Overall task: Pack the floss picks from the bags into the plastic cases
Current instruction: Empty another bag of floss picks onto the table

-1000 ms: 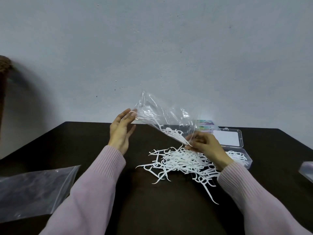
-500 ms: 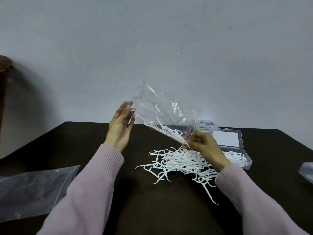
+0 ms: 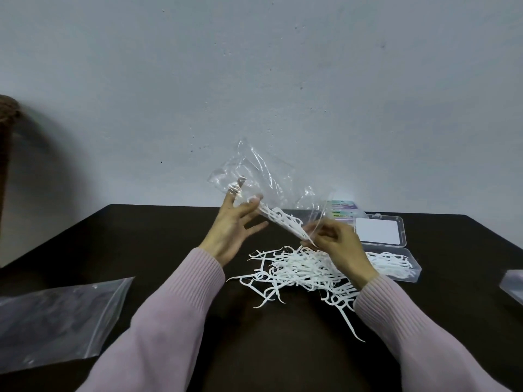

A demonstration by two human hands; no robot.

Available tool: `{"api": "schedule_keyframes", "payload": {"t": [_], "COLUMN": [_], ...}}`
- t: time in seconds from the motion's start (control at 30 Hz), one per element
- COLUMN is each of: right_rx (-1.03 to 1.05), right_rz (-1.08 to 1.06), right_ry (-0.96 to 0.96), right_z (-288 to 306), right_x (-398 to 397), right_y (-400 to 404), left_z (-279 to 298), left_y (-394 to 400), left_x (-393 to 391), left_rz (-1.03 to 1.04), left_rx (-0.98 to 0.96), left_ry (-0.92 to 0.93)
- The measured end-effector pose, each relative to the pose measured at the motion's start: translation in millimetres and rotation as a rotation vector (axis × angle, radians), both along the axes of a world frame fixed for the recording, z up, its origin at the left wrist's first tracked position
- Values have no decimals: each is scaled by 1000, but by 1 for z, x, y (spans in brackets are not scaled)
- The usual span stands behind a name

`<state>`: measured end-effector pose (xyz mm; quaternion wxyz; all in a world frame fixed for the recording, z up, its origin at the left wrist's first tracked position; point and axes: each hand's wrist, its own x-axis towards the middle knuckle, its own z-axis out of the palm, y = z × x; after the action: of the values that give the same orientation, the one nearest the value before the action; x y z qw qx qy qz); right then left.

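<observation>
A clear plastic bag [image 3: 271, 182] is held up over the dark table [image 3: 158, 239], tilted down to the right, with several white floss picks [image 3: 283, 222] still inside. My left hand [image 3: 235, 230] pinches its upper left part between thumb and fingers. My right hand [image 3: 339, 244] grips its lower open end. Below lies a loose pile of white floss picks [image 3: 297, 270]. To the right stands an open clear plastic case [image 3: 407, 275] holding floss picks, its lid [image 3: 379, 230] laid back.
An empty clear zip bag [image 3: 56, 315] lies flat at the left front. Another clear case [image 3: 512, 284] shows at the right edge. Coloured packets [image 3: 343, 206] sit behind the open case. A grey wall rises behind the table.
My left hand has shifted right and now pinches the bag with spread fingers. The bag has crumpled and moved right. My right hand stays at the bag's lower end.
</observation>
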<state>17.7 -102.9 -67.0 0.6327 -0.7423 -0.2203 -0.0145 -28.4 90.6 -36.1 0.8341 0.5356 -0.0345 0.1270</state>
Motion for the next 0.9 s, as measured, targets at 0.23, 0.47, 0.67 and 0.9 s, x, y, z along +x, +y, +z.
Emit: {"api": "schedule_keyframes", "payload": {"t": [0.23, 0.47, 0.67, 0.9], "right_rx": [-3, -48, -170, -247], "right_rz": [110, 190, 197, 179], "right_ry": [23, 26, 9, -25], "right_z": [2, 8, 5, 2], "right_x": [-5, -14, -12, -10], "right_y": [3, 5, 9, 8], "left_z": [-1, 1, 0, -3], "left_y": [-1, -3, -12, -18], "left_x": [4, 3, 1, 1], "left_rz": [-18, -90, -143, -161], "left_rx": [-96, -102, -95, -64], "left_ry": [-60, -84, -77, -64]}}
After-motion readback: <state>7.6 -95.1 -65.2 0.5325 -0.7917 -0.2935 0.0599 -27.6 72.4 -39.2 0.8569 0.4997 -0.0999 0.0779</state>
